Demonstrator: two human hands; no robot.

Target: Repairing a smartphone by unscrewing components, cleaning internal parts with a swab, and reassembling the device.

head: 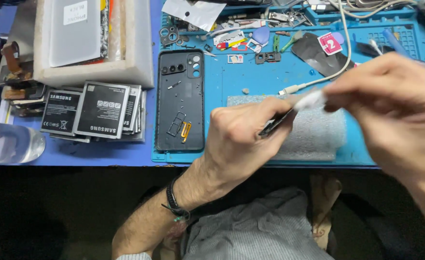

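- Nearest the lens, right of centre, the left hand (241, 139) grips a dark flat phone (276, 123).
- Its long axis rises toward the upper right.
- At right, the right hand (390, 106) pinches a white strip (311, 100) at that upper end, over the blue mat (265, 77) on the table (97, 154).

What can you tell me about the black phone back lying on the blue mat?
The black phone back cover lies flat, inner side up, at the left edge of the blue work mat. It looks like plastic, with camera cut-outs near its top. Tiny screws, a dark SIM tray and a small orange part rest on it. Neither hand touches it; the left hand is just to its right.
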